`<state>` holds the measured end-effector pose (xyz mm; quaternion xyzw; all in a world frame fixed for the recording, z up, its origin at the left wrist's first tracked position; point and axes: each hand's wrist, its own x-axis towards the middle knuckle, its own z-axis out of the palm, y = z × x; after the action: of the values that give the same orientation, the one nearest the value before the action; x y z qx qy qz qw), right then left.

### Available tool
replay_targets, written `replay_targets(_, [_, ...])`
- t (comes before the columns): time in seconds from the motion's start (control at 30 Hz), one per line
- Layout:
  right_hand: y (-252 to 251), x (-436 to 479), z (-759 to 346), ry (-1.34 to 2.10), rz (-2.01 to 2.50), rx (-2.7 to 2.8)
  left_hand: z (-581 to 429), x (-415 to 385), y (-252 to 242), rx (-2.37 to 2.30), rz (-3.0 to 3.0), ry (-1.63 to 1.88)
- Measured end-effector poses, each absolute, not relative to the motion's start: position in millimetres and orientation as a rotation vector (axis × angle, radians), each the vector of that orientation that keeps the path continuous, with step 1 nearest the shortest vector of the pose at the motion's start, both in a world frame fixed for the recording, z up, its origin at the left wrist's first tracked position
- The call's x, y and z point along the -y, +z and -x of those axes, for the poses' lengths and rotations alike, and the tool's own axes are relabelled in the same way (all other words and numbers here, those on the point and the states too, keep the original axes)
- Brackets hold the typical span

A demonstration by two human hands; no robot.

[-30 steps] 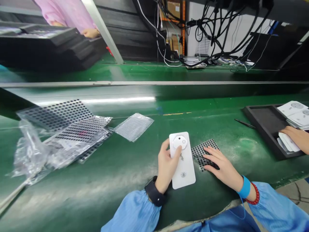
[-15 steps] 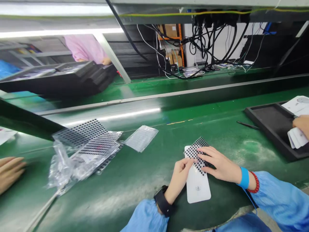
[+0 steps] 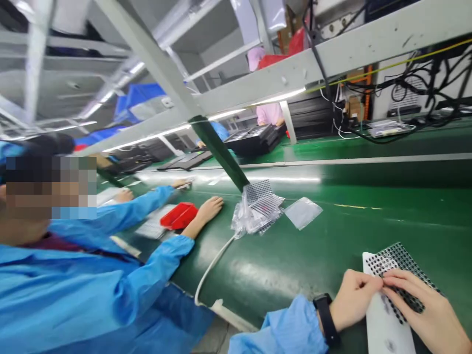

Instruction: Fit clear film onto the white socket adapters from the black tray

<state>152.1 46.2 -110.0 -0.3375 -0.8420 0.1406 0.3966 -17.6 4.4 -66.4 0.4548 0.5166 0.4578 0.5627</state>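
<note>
A white flat panel [image 3: 385,327] with rounded corners lies on the green bench at the lower right, its near end cut off by the frame. Across its far part rests a sheet of black dots [image 3: 403,258]. My left hand [image 3: 356,297] is at the panel's left side, thumb and forefinger pinched together at the sheet's edge; what lies between them is too small to make out. My right hand [image 3: 429,307] grips the dotted sheet from the right, and its fingertips meet those of my left hand.
Dotted sheets in clear plastic [image 3: 260,209] lie mid-bench, with a clear bag [image 3: 303,212] beside them. On the left sits a co-worker in blue [image 3: 92,290], near a red bin [image 3: 179,216]. A green post [image 3: 219,152] rises behind; cables [image 3: 416,88] hang at the back right.
The view has swung left, bringing the co-worker in and moving my hands toward the lower right. Both hands are still at the dotted sheet on the panel, their fingertips now closer together.
</note>
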Motion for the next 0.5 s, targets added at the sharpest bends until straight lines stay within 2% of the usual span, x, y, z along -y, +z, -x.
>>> replay_targets(0.2, [-136, -54, -158, 0.256, 0.786, 2.219, 20, -6, -77, -1.272, -1.108, 1.099])
replay_targets(0.4, [-74, -26, -137, 0.108, 0.65, 2.154, 21, -3, -60, -1.283, -1.134, 1.076])
replay_targets(0.43, [-66, -24, -129, 0.162, 0.637, 2.185, 26, -3, -61, -1.238, -1.169, 1.046])
replay_targets(0.5, [-62, -31, -117, 0.056, 0.758, 2.229, 42, -12, -74, -1.279, -1.233, 1.037])
